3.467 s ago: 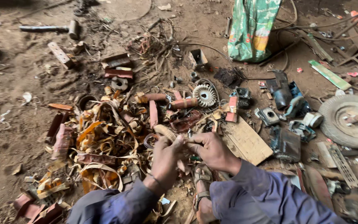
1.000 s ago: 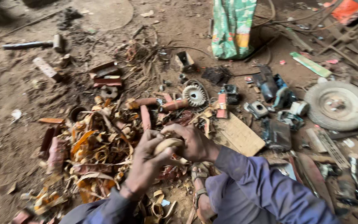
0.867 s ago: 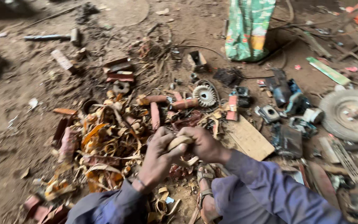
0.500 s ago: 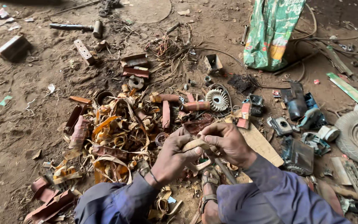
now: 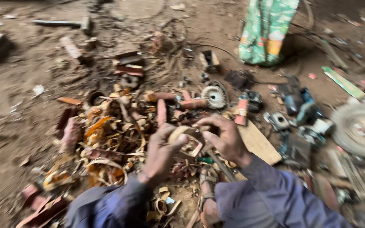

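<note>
Your left hand (image 5: pixel 159 154) and right hand (image 5: pixel 222 139) both close their grip on 1 curled tan strip (image 5: pixel 185 134), held up above the scrap heap (image 5: pixel 106 139) on the dirt floor (image 5: pixel 17 118), apparently to work it free.

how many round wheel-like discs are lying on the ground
2 that I can make out: a small white ribbed disc just beyond the hands, and a large grey disc at the right edge. Others may be hidden among the scrap.

Curled tan strip (image 5: pixel 185 134) papery, matt; fan wheel (image 5: pixel 213 96) pale plastic (dusty); sack (image 5: pixel 266 30) glossy woven.
</note>
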{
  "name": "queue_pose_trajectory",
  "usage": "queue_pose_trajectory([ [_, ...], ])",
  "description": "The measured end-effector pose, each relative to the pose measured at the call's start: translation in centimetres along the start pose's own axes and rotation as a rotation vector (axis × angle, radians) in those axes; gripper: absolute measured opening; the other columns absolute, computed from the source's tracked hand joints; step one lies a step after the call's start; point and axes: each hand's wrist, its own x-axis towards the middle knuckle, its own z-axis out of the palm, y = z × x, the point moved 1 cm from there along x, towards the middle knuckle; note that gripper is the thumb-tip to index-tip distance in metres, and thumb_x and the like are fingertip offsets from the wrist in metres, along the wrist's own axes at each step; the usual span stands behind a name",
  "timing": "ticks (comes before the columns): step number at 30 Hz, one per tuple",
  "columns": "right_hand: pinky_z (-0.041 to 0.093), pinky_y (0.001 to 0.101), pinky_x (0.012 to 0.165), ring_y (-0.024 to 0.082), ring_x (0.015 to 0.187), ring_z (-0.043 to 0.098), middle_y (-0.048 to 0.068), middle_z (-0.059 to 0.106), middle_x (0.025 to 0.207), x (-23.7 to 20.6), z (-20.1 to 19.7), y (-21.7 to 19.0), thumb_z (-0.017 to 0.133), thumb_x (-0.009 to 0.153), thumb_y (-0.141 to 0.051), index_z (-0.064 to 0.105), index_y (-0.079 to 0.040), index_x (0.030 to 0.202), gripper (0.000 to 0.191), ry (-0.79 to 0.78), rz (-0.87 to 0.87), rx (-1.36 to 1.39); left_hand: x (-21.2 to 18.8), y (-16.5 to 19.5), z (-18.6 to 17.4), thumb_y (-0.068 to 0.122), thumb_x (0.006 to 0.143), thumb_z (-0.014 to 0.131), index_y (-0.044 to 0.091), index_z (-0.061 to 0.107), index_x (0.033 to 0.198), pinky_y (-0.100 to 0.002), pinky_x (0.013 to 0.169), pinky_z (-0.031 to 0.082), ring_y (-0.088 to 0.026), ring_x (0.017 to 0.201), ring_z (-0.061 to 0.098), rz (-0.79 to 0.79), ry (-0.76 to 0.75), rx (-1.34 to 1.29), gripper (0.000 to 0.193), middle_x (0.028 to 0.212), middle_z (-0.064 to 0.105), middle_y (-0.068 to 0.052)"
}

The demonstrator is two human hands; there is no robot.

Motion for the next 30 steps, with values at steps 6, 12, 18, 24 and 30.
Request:
queue_pose_trajectory([
  [6,0.057,0.0324,0.089,0.017,0.102,0.064,0.006,0.065,0.109,0.6,-0.1,-0.5,0.071,0.092,-0.028,0.069,-0.008,0.123,0.037,-0.111,0.102,-0.008,-0.5,0.0,-0.6,0.009,0.091,0.068,-0.002,0.069,0.098,-0.031,0.053,0.061,-0.016,0.066,0.067,-0.093,-0.071,-0.05,0.014,0.079,0.06,-0.004],
  [12,0.054,0.031,0.081,0.016,0.092,0.069,0.005,0.072,0.097,0.5,0.3,-0.4,0.077,0.094,-0.021,0.074,-0.009,0.108,0.019,-0.081,-0.148,-0.019,-0.6,-0.1,-0.5,0.013,0.09,0.068,0.0,0.068,0.101,-0.032,0.043,0.054,-0.021,0.064,0.073,-0.192,-0.091,-0.028,0.017,0.076,0.06,-0.006],
  [18,0.047,0.0325,0.058,0.016,0.068,0.061,0.005,0.063,0.075,-0.7,1.5,-1.1,0.076,0.089,-0.01,0.071,-0.007,0.085,0.006,0.105,-0.157,-0.29,-0.4,-0.7,-0.4,0.007,0.092,0.068,-0.004,0.07,0.102,-0.033,0.06,0.065,-0.019,0.073,0.069,-0.057,-0.066,-0.041,0.014,0.091,0.057,-0.005],
  [24,0.045,0.0365,0.057,0.019,0.065,0.058,0.005,0.059,0.073,-0.6,4.6,-2.1,0.069,0.088,-0.002,0.067,-0.003,0.079,0.01,0.129,-0.26,-0.314,-0.5,-0.7,0.5,0.009,0.091,0.065,0.001,0.067,0.108,-0.028,0.055,0.062,-0.017,0.073,0.072,-0.096,0.022,-0.012,0.019,0.095,0.064,-0.004],
  [30,0.053,0.0353,0.081,0.023,0.09,0.062,0.012,0.064,0.097,-1.0,5.6,-2.8,0.051,0.084,0.007,0.067,0.004,0.101,0.023,0.108,-0.285,-0.237,-0.5,0.2,0.1,0.011,0.091,0.068,0.003,0.065,0.11,-0.034,0.051,0.059,-0.018,0.068,0.073,-0.167,0.105,0.119,0.021,0.088,0.072,-0.008],
])
